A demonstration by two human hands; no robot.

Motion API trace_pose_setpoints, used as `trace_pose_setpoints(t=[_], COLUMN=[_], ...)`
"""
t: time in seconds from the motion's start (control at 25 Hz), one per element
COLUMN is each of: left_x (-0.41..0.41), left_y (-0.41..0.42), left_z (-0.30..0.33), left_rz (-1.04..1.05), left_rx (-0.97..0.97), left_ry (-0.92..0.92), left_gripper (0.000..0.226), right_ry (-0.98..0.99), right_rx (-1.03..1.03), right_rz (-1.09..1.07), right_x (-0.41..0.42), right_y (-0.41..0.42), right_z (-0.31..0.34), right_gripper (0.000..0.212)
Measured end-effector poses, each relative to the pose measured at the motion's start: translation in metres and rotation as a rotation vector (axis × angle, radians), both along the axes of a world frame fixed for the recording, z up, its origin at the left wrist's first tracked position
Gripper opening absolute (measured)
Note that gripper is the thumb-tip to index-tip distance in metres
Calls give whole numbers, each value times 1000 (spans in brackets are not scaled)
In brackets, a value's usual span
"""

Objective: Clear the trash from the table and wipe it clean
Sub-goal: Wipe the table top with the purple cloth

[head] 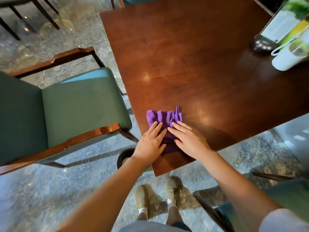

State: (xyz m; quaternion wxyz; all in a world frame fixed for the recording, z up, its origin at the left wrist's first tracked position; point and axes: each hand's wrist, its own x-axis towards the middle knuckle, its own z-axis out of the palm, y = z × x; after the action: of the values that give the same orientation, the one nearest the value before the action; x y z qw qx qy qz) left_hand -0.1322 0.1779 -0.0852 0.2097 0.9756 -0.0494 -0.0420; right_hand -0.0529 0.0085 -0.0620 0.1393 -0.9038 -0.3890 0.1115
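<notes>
A purple cloth (163,118) lies bunched on the near left corner of the dark wooden table (192,56). My left hand (150,142) presses flat on the cloth's left part with straight fingers. My right hand (189,139) lies flat on its right part, fingers spread. Both palms hide the cloth's near half. A round black bin (124,157) stands on the floor under the table's corner, partly hidden by my left wrist.
A green cushioned chair (75,104) with wooden arms stands left of the table. At the table's far right are a white cup (287,59), a menu stand (282,22) and its dark base (262,44). Another chair (284,195) is at my lower right.
</notes>
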Motion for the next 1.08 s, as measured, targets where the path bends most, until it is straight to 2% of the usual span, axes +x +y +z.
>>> trace_pose_setpoints(t=[0.24, 0.36, 0.44, 0.56, 0.72, 0.96, 1.08], left_x=[-5, -14, -21, -23, -16, 4, 19], left_y=[-12, -17, -22, -34, -43, -35, -22], left_z=[8, 14, 15, 27, 48, 82, 102], left_rz=[127, 109, 144, 257, 326, 406, 430], left_rx=[16, 79, 116, 97, 109, 45, 43], left_ry=[96, 52, 27, 85, 108, 40, 5], left_gripper=[54, 51, 44, 32, 29, 30, 22], right_ry=[89, 60, 72, 137, 172, 196, 184], right_rx=[32, 95, 124, 132, 122, 160, 201], right_rz=[-41, -51, -66, -89, -75, -57, -22], right_x=[-6, -16, -21, -21, -11, 19, 39], right_y=[-2, -7, -11, -17, -20, -9, 4], right_z=[-1, 1, 0, 6, 26, 59, 78], right_gripper=[43, 34, 28, 23, 23, 29, 31])
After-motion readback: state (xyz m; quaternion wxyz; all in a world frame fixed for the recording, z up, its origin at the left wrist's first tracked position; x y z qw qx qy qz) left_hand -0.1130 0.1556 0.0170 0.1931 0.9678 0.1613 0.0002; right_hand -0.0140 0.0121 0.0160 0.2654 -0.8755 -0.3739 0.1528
